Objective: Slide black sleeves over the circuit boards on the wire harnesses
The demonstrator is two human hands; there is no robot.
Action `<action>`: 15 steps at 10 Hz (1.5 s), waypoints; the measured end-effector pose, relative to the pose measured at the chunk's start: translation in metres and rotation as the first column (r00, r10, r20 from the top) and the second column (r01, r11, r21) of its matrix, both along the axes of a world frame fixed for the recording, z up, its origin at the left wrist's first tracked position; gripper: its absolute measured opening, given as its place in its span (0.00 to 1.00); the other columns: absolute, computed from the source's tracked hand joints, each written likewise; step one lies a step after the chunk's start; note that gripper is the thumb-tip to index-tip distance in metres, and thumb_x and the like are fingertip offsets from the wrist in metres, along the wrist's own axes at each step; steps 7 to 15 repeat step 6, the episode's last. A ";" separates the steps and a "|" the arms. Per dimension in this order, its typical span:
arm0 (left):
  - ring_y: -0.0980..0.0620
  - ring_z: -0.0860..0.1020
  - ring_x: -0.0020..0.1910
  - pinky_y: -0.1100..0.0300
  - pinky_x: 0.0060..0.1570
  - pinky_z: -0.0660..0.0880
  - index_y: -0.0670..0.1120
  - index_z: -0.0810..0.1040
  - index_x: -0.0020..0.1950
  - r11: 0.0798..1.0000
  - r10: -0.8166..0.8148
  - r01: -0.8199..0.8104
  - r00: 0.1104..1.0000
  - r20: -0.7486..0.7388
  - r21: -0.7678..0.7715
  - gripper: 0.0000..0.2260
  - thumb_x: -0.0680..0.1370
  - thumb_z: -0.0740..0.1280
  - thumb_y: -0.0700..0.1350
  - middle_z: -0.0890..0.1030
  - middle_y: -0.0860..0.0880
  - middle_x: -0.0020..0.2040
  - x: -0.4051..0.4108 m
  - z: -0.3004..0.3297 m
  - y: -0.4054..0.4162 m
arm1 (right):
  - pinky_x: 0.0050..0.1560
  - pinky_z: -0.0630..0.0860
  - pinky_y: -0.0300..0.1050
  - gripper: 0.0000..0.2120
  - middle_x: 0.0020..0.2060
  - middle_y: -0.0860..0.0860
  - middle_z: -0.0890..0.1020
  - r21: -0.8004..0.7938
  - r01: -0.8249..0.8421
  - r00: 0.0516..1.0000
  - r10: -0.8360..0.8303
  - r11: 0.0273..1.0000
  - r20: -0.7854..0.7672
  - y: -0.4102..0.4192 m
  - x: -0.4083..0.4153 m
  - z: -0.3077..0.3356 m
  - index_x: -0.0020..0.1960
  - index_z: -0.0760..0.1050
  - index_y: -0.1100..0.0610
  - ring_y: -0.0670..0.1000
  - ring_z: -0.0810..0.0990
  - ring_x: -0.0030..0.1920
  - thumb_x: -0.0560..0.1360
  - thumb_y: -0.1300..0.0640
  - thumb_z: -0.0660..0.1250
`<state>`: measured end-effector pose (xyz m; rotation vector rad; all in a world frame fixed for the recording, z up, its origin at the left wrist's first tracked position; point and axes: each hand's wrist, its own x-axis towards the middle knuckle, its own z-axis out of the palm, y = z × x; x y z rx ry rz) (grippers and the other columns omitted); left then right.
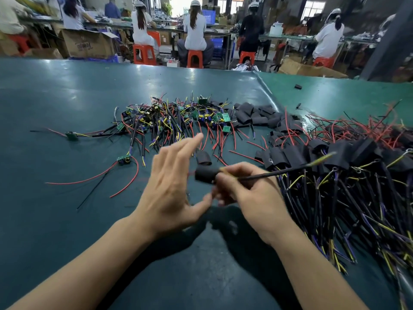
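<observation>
I judge the job about half done: a big heap of sleeved harnesses (335,162) lies right on the desk (67,97), a tangle of bare circuit boards (178,117) waits ahead beside loose black sleeves (252,115). My right hand (250,193) has its grip around a sleeved harness (205,174); my left hand (169,186) is spread wide beside it. Motion blur hides whether the board inside is fully covered.

Both my forearms reach in from below, bare to the wrists. My left hand (169,186) is spread, fingers straight and blurred, thumb angled toward the right. My right hand (248,193) is curled, fingertips (221,175) pinching something dark.
</observation>
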<state>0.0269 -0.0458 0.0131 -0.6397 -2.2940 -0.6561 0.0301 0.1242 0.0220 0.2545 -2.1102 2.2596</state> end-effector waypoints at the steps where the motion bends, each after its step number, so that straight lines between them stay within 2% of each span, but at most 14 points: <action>1: 0.42 0.71 0.63 0.43 0.64 0.70 0.35 0.65 0.73 0.995 0.079 -0.071 0.990 -0.115 0.073 0.36 0.71 0.73 0.50 0.73 0.41 0.67 -0.002 -0.002 -0.004 | 0.32 0.79 0.39 0.05 0.30 0.54 0.83 -0.310 0.334 0.940 -0.337 0.890 0.046 0.015 -0.011 0.010 0.44 0.77 0.61 0.49 0.81 0.28 0.78 0.68 0.66; 2: 0.44 0.72 0.62 0.46 0.63 0.70 0.36 0.68 0.70 0.994 0.066 -0.058 0.994 -0.088 0.098 0.30 0.73 0.70 0.50 0.75 0.42 0.64 -0.005 -0.007 -0.005 | 0.34 0.80 0.38 0.01 0.37 0.56 0.85 -0.622 0.473 0.868 -0.453 0.624 0.206 0.033 -0.017 0.020 0.50 0.75 0.64 0.52 0.85 0.33 0.78 0.68 0.65; 3: 0.45 0.72 0.61 0.53 0.65 0.69 0.37 0.70 0.70 0.992 0.052 -0.049 0.999 -0.016 0.115 0.29 0.73 0.69 0.51 0.76 0.45 0.62 -0.008 -0.011 -0.004 | 0.35 0.80 0.38 0.08 0.50 0.60 0.84 -0.682 0.522 0.843 -0.433 0.512 0.320 0.038 -0.018 0.018 0.56 0.74 0.69 0.56 0.86 0.38 0.78 0.68 0.66; 4: 0.47 0.72 0.59 0.60 0.64 0.67 0.38 0.72 0.68 0.991 0.054 -0.057 0.998 0.029 0.122 0.27 0.73 0.68 0.51 0.78 0.47 0.59 -0.011 -0.013 -0.005 | 0.34 0.80 0.38 0.07 0.47 0.60 0.84 -0.653 0.527 0.848 -0.391 0.544 0.358 0.034 -0.017 0.016 0.53 0.76 0.71 0.57 0.86 0.38 0.77 0.69 0.66; 5: 0.48 0.73 0.56 0.64 0.62 0.66 0.41 0.77 0.63 0.993 0.056 -0.059 0.998 0.036 0.099 0.21 0.73 0.68 0.51 0.79 0.50 0.54 -0.013 -0.015 -0.011 | 0.33 0.80 0.39 0.07 0.41 0.59 0.84 -0.615 0.491 0.871 -0.360 0.617 0.334 0.032 -0.016 0.013 0.53 0.76 0.68 0.56 0.86 0.38 0.76 0.70 0.65; 6: 0.50 0.74 0.53 0.58 0.58 0.71 0.43 0.80 0.57 0.993 0.021 -0.031 0.996 0.092 0.110 0.15 0.74 0.69 0.49 0.81 0.52 0.49 -0.013 -0.017 -0.010 | 0.30 0.79 0.39 0.06 0.39 0.58 0.84 -0.535 0.484 0.875 -0.365 0.692 0.318 0.028 -0.014 0.014 0.53 0.75 0.64 0.54 0.84 0.33 0.79 0.69 0.61; 15: 0.50 0.74 0.53 0.58 0.58 0.71 0.43 0.80 0.57 0.993 0.021 -0.031 0.996 0.092 0.110 0.15 0.74 0.69 0.49 0.81 0.52 0.49 -0.013 -0.017 -0.010 | 0.30 0.79 0.39 0.06 0.39 0.58 0.84 -0.535 0.484 0.875 -0.365 0.692 0.318 0.028 -0.014 0.014 0.53 0.75 0.64 0.54 0.84 0.33 0.79 0.69 0.61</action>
